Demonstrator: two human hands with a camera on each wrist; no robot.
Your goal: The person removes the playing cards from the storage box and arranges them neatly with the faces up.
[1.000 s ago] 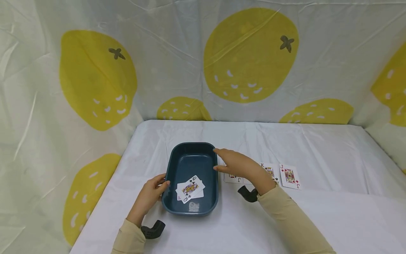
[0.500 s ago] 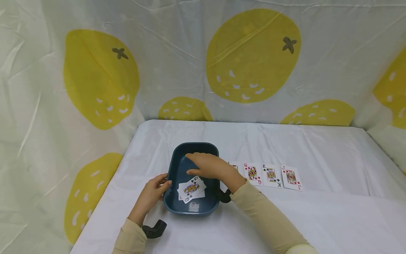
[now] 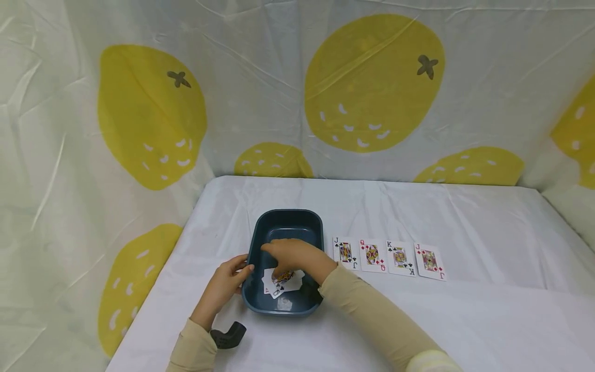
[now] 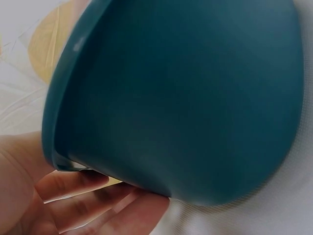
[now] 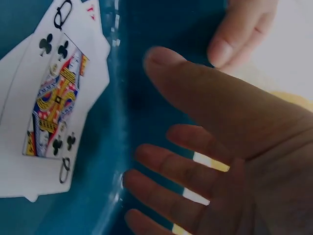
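Head view: left grip (image 3: 224,284) pinches the tray (image 3: 289,219) rim; right grip (image 3: 298,257), fingers spread, is above playing cards (image 3: 295,282) inside the tray. Four cards (image 3: 400,259) lie beside it on the table (image 3: 474,320).

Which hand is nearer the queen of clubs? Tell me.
Right. The right hand is over the tray, partly covering the queen of clubs in the head view; the left hand grips the tray's left side.

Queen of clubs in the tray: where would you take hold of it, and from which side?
The queen of clubs is probably best pinched by its long edges, from above. It lies face up on top of other cards, and the raised walls of the tray would crowd a sideways approach.
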